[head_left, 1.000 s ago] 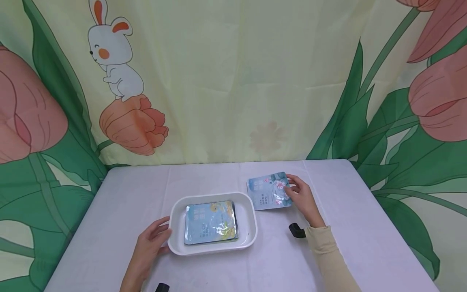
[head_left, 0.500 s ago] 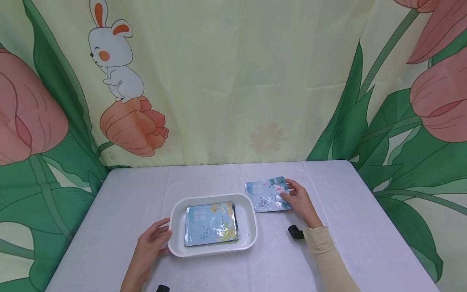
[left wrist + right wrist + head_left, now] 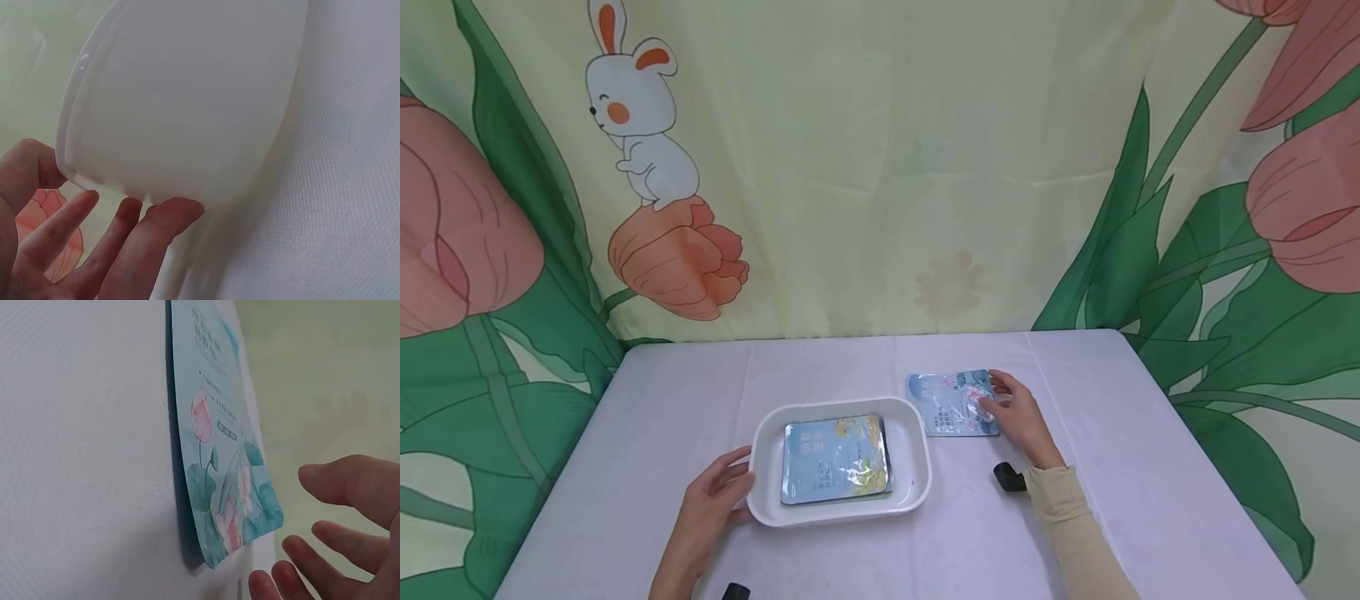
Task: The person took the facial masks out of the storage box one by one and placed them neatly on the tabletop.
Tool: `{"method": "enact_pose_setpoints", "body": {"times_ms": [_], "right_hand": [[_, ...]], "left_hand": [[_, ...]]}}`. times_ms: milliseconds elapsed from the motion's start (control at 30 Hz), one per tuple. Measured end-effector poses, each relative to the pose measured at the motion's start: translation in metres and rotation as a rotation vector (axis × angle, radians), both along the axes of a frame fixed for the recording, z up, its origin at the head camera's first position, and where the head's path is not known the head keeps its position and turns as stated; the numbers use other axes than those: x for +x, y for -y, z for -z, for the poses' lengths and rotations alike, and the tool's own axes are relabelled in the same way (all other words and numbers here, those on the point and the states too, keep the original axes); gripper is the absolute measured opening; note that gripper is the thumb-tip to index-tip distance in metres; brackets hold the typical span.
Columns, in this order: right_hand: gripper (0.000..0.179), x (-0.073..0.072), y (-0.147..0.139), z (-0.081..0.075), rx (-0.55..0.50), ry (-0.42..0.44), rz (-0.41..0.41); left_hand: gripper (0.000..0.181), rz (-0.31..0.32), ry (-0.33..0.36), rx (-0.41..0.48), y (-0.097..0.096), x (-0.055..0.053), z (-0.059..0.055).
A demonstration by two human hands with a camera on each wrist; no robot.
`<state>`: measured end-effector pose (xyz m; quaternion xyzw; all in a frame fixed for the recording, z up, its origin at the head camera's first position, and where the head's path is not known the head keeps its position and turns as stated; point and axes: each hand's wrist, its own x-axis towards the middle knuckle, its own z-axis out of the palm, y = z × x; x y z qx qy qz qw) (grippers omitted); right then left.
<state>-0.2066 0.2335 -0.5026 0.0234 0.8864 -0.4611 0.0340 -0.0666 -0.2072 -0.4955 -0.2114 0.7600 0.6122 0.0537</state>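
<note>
A shallow white tray (image 3: pixel 762 492) stands on the table, its outer wall (image 3: pixel 187 94) filling much of the left wrist view. My left hand (image 3: pixel 709 498) holds its left end, thumb at the rim and the other fingers (image 3: pixel 153 240) against the outside. Inside the tray lies a light-blue sheet mask packet (image 3: pixel 827 462) with yellow print, with another packet edge showing beneath. Right of the tray, a blue sheet mask packet (image 3: pixel 951 408) with pink lotus flowers lies on the cloth. Beside its right edge is my right hand (image 3: pixel 1017 417), thumb and fingers (image 3: pixel 359 481) spread and apart from it.
A white cloth (image 3: pixel 820 367) covers the table. Behind it hangs a curtain (image 3: pixel 880 167) printed with tulips and a rabbit. Black wrist-camera parts (image 3: pixel 1009 477) show by the right wrist and near the left wrist.
The lotus packet has come down flat onto the cloth to the right of the tray, and my right hand has let go of it. The left hand and tray stay put.
</note>
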Motion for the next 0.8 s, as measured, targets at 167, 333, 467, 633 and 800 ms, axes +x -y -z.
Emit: {"method": "enact_pose_setpoints", "body": {"times_ms": [167, 333, 467, 633, 800], "right_hand": [[0.063, 0.001, -0.001, -0.005, 0.006, 0.045, 0.031], [0.064, 0.003, 0.002, -0.013, 0.005, 0.023, 0.032], [0.062, 0.005, 0.006, -0.018, -0.007, -0.034, 0.023], [0.060, 0.009, 0.015, -0.023, -0.019, -0.106, -0.003], [0.058, 0.016, 0.025, -0.030, -0.008, -0.160, -0.032]], "left_hand": [[0.048, 0.005, -0.010, -0.003, 0.000, 0.001, -0.001], [0.048, 0.009, -0.009, -0.002, 0.000, 0.001, -0.002], [0.049, 0.011, -0.006, -0.005, 0.000, 0.001, -0.003], [0.049, 0.007, 0.005, -0.010, 0.001, 0.001, -0.002], [0.050, 0.008, 0.019, -0.008, 0.001, 0.000, -0.002]]}}
